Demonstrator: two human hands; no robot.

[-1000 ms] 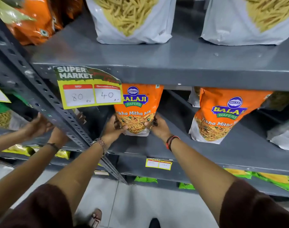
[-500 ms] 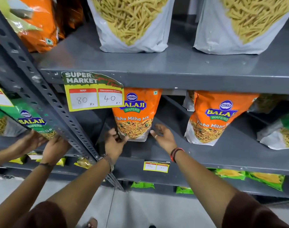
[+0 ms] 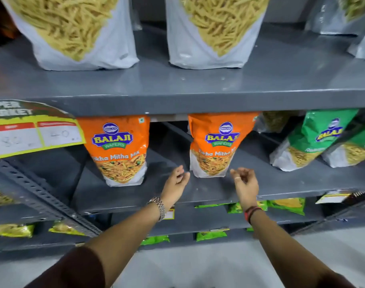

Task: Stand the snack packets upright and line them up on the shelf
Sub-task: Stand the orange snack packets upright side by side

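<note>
Two orange Balaji packets stand upright on the grey middle shelf. The left orange packet stands alone. The right orange packet leans slightly, and my hands flank its base. My left hand hovers just left of it, fingers loosely curled, holding nothing. My right hand hovers just right of it, fingers apart, also holding nothing. Neither hand touches the packet. Two green Balaji packets lean at the right end of the same shelf.
Large white packets of yellow sticks stand on the upper shelf. A yellow price tag hangs at the left. A slanted perforated upright runs at lower left. Flat green packets lie on lower shelves.
Both hands let go of the left orange packet and moved right to either side of the second orange packet. My view shifted right; the other person's hands have left the frame.
</note>
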